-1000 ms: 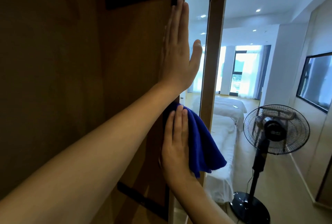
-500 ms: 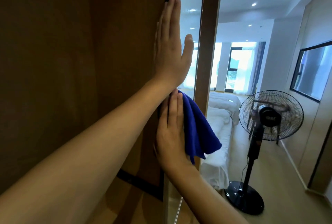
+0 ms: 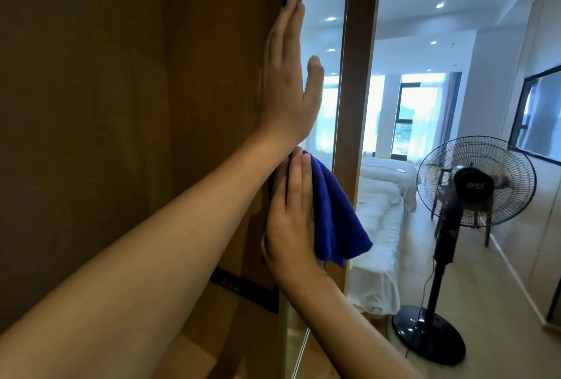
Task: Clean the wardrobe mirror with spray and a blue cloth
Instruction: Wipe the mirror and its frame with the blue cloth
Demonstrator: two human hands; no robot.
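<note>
Just below the left hand point(image 3: 287, 87), which lies flat with straight fingers bracing the wardrobe door point(image 3: 212, 105), the right hand point(image 3: 291, 220) presses the blue cloth point(image 3: 334, 214) flat-fingered against the mirror point(image 3: 324, 29), likely wiping.

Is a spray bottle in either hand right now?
No. The left hand lies flat and bare against the door edge, and the right hand presses only the blue cloth to the mirror.

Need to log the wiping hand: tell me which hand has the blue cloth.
The right hand, lower, presses the blue cloth; the left hand lies bare above it.
</note>
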